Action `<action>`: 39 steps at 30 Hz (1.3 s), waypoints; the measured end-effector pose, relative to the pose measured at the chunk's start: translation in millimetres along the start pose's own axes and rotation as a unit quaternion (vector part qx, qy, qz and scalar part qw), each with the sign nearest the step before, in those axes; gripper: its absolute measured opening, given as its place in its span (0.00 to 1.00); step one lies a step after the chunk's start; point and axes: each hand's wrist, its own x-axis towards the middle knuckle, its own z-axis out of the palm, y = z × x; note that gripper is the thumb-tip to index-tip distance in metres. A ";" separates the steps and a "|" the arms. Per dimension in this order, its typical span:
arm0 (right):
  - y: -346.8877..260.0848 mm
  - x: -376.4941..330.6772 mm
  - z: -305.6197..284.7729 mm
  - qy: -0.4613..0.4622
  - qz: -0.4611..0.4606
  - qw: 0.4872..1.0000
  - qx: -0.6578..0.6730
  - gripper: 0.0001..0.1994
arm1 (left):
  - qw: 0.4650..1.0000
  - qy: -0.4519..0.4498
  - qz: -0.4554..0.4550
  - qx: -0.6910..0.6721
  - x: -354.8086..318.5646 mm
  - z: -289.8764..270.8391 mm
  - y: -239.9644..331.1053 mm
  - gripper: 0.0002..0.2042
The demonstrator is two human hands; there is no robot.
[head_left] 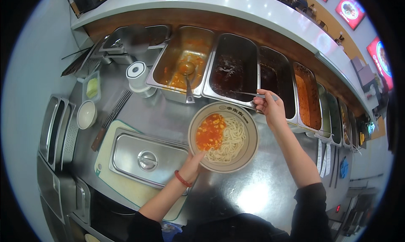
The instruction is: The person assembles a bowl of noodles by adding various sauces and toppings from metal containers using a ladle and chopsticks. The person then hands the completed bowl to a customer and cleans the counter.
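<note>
My left hand [192,165], a red band on its wrist, grips the near left rim of a wide beige bowl [253,134]. White noodles [233,141] fill the bowl's right side, and red sauce with pale yellow bits [209,131] covers the left. Beyond the bowl, my right hand [269,107] is closed around the handle of a metal utensil [247,93]. That handle reaches left over the front of a steel pan [211,91] of dark sauce [228,75]; the utensil's head cannot be made out there.
Left of the dark sauce, a pan [158,69] holds red-yellow food and a ladle [189,84]. More food pans [310,103] line the right. A lidded steel pan [130,155] rests on a cutting board [105,168], near a wooden-handled knife [99,138], a small white bowl [87,114] and a white device [138,75].
</note>
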 end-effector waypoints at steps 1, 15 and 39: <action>1.9 -2.8 -2.4 0.007 -0.001 1.000 0.020 0.11 | 1.000 -0.003 0.002 -0.010 -0.2 0.2 0.5 0.21; 21.4 -13.1 2.6 -0.034 -0.113 0.993 -0.013 0.13 | 0.997 -0.016 -0.048 -0.053 -2.7 -0.2 3.3 0.25; 21.2 -20.3 8.8 0.030 -0.086 0.993 0.077 0.12 | 1.000 0.010 -0.009 -0.020 -0.8 2.1 -0.5 0.20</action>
